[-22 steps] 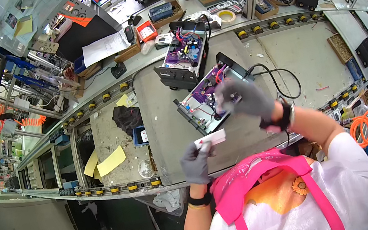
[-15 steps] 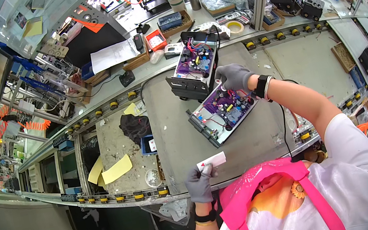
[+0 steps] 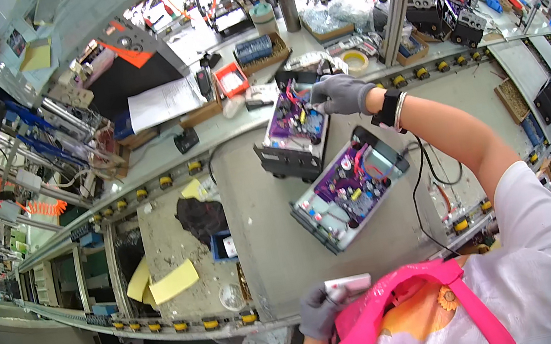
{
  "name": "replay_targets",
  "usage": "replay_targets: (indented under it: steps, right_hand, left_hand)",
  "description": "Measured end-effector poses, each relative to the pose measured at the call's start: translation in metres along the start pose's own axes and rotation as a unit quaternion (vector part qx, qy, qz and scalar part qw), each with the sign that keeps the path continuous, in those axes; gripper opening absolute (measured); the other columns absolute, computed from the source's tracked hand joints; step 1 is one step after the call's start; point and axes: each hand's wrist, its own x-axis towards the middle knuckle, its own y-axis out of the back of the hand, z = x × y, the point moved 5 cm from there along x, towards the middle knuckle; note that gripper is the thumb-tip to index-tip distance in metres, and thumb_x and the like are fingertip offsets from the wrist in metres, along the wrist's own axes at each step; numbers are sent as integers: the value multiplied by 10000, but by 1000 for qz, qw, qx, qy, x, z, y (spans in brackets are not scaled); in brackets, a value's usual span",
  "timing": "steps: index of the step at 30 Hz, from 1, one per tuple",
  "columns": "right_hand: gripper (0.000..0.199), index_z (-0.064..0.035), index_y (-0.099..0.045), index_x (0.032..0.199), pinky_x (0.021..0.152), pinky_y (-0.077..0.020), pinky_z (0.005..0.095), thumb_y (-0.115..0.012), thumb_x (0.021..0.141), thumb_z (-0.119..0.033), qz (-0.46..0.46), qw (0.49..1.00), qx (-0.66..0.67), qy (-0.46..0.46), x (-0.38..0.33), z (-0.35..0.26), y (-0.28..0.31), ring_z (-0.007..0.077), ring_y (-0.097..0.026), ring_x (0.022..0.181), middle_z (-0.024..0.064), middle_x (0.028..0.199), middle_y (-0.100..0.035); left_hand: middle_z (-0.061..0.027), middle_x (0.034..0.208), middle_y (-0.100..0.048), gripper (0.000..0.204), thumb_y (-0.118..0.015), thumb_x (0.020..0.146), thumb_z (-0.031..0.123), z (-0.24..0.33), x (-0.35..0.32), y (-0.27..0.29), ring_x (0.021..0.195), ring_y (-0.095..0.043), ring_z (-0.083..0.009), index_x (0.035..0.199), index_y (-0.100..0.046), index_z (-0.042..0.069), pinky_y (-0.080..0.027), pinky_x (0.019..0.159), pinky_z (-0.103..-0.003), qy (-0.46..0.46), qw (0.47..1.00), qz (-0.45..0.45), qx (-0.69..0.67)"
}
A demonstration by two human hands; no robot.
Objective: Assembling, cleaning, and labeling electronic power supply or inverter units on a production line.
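My left hand, in a grey glove, pinches a white paper strip close to my pink apron. My right hand, gloved the same way, reaches over the right side of the far electronic unit. Its fingers are curled together; what they hold, if anything, is hidden. That unit is an open black metal case showing a purple circuit board and coloured wires. Nearer to me lies a second open unit of the same kind, turned at a slant, with its purple board and red wires facing up. Neither hand touches this nearer unit.
Both units rest on a grey board on the roller line. A black cable runs down beside the nearer unit. Left lie a black cloth and yellow paper. Behind stand a red box and a tape roll.
My right hand has moved from the nearer unit up to the far one. The nearer unit now lies closer to me. My left hand has drawn the white strip toward my body.
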Motion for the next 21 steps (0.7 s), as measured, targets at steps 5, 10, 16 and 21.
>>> replay_targets:
  steps: [5, 10, 16, 21]
  right_hand:
    - [148, -169, -702, 847, 829, -451, 363, -641, 712, -176, 56, 998, 17, 27, 58, 8, -22, 281, -569, 942, 90, 939, -605]
    - [129, -209, -720, 798, 873, -399, 412, -667, 681, -205, 40, 999, -10, -26, 96, 12, -46, 302, -523, 1014, 78, 982, -607]
    - [100, -187, -717, 756, 867, -377, 436, -687, 664, -212, -4, 992, -115, -61, 111, 0, -51, 280, -498, 1047, 53, 979, -609]
    - [174, -166, -666, 870, 829, -367, 443, -636, 699, -180, 51, 975, -216, -23, 102, -13, -54, 281, -528, 942, 59, 894, -595]
  left_hand:
    - [-45, 796, -654, 136, -628, 862, 88, -16, 7, -9, 738, -601, -93, 948, -642, -15, -499, 689, -245, -9, 996, -84, -39]
    - [-91, 885, -666, 121, -609, 867, 53, -11, 23, -10, 824, -638, -136, 955, -629, -27, -520, 767, -265, -32, 993, -112, -21]
    - [-98, 898, -663, 130, -602, 870, 45, 1, 35, -11, 833, -639, -136, 970, -624, -35, -522, 773, -264, -8, 993, -110, -35]
    - [-84, 889, -658, 145, -597, 872, 39, -3, 33, -12, 822, -633, -123, 994, -623, -34, -518, 756, -249, -11, 993, -115, -20]
